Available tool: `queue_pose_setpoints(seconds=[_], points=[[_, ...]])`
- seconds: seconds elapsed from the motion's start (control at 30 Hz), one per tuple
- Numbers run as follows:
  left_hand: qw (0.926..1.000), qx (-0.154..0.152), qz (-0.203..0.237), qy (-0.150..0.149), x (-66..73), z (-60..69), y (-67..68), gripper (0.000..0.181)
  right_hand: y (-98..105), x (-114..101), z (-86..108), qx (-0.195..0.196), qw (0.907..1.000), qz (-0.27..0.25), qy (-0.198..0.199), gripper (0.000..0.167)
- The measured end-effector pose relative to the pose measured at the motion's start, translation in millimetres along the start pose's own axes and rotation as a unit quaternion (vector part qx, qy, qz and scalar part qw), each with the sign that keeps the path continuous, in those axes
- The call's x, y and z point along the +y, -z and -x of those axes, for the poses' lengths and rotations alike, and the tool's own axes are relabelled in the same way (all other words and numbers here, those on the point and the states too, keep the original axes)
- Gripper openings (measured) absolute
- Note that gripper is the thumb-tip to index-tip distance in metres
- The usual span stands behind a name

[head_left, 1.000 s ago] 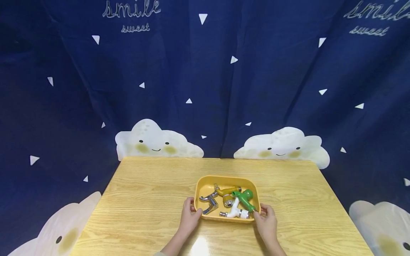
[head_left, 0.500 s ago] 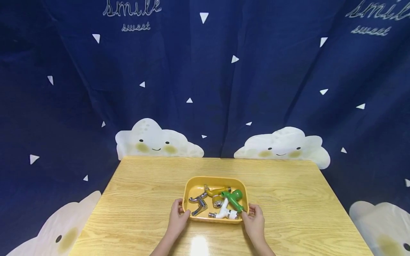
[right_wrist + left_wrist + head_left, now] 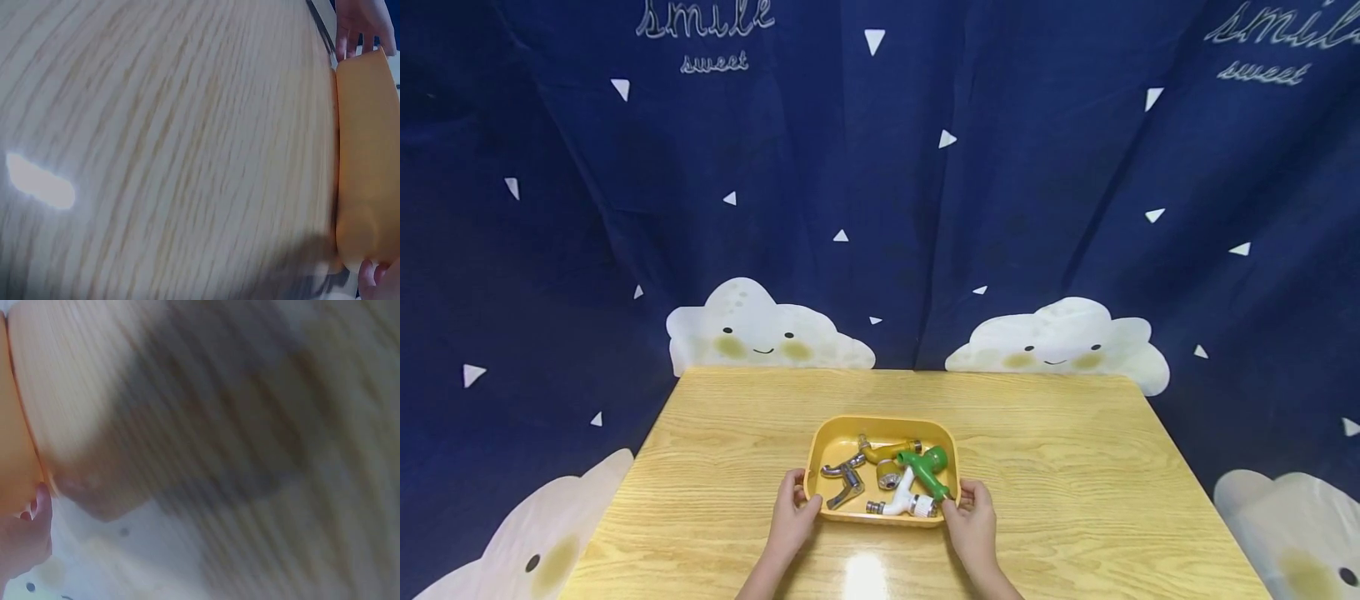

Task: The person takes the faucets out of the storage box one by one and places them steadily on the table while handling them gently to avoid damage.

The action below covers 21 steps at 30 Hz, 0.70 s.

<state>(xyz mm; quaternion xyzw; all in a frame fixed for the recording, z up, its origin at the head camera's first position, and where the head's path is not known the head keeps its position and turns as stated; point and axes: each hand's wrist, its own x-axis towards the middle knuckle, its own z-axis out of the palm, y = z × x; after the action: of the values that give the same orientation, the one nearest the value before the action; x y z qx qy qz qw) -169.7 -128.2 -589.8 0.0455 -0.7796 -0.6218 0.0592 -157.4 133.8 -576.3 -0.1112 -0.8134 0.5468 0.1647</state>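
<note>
A shallow yellow tray (image 3: pixel 880 522) is held at its two short ends, near the front corners. My left hand (image 3: pixel 793 515) grips the left end, thumb over the rim; my right hand (image 3: pixel 972 527) grips the right end the same way. Inside lie several water taps: a chrome tap (image 3: pixel 851 478) at left, a yellow tap (image 3: pixel 891 452) at the back, a green tap (image 3: pixel 928 472) at right and a white tap (image 3: pixel 902 497) in front. The right wrist view shows the tray's outer wall (image 3: pixel 369 162) close to the tabletop; whether it touches is unclear.
The wooden table (image 3: pixel 1075 467) extends around the tray on all sides, with a bright light reflection (image 3: pixel 866 575) in front. Behind it hangs a dark blue curtain (image 3: pixel 820 150) printed with white clouds and triangles.
The tray, with both hands gripping it, has moved steadily to the left and very slightly nearer. The taps inside keep their places in it.
</note>
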Motion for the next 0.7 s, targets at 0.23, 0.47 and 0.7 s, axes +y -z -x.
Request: queue_pose_setpoints(seconds=[0.23,0.47,0.7], points=[[0.9999,0.012,0.000,0.011,-7.9,-1.3,18.2,0.041,-14.6,-5.7,9.7,-0.014,0.9999,0.000,-0.002,0.034],[0.9999,0.007,-0.003,0.015,-9.6,1.6,37.5,0.044,-27.9,-11.8,18.5,-0.031,0.9995,0.001,0.007,0.035],[0.9996,0.018,-0.020,0.009,-13.4,2.6,55.2,0.041,-41.2,-19.5,27.0,-0.049,0.9987,-0.012,0.011,0.036]])
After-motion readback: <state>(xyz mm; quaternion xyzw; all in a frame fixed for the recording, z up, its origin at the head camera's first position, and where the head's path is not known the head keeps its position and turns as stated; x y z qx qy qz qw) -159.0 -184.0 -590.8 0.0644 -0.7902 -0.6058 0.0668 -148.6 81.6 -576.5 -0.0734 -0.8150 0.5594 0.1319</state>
